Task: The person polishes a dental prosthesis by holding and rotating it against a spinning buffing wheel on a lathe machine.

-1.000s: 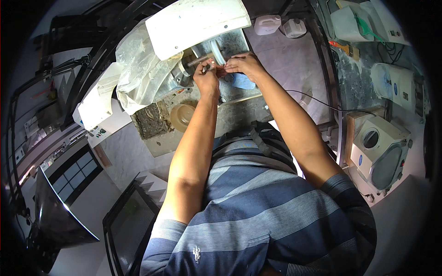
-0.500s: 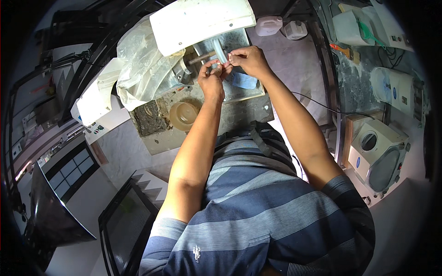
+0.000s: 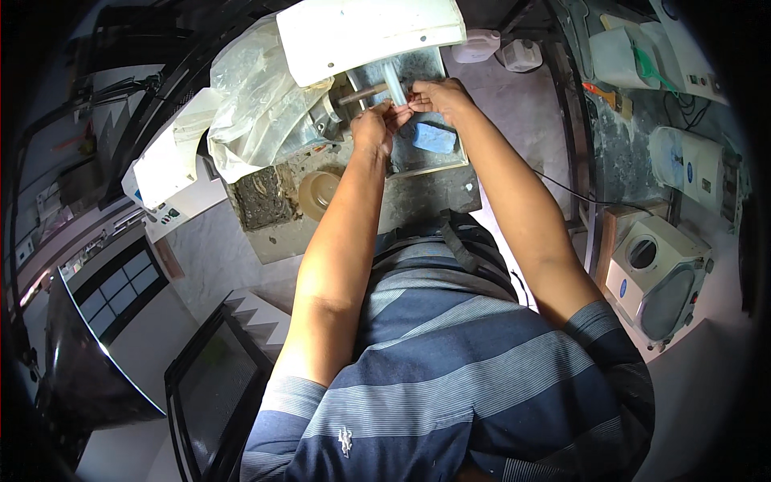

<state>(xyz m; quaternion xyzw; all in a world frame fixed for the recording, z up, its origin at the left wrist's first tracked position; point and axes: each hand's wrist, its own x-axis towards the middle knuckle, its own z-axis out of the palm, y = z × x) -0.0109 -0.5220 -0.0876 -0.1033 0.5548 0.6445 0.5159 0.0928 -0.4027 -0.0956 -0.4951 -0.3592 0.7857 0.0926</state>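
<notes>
A pale bluish wheel [image 3: 393,82] stands upright on a metal shaft [image 3: 357,97], partly under a white hood [image 3: 369,38]. At its near lower edge my left hand [image 3: 372,131] is closed, thumb and fingers pinched together. My right hand [image 3: 441,100] comes in from the other side, its fingertips meeting those of the left at the wheel. Whatever small thing they grip is too small to make out. Below the right hand a blue block [image 3: 434,139] lies in a metal tray [image 3: 430,169].
A clear plastic sheet [image 3: 257,108] covers something left of the hood. A round tan bowl [image 3: 319,194] sits by my left forearm. Two white jugs [image 3: 475,46] stand behind the tray. On the right are a cream machine [image 3: 660,261], a brush [image 3: 620,102] and a dark cable [image 3: 562,186].
The view has shifted slightly, so the bench appears a little farther right and lower. Both hands stay together at the wheel's edge, and more of the blue block shows.
</notes>
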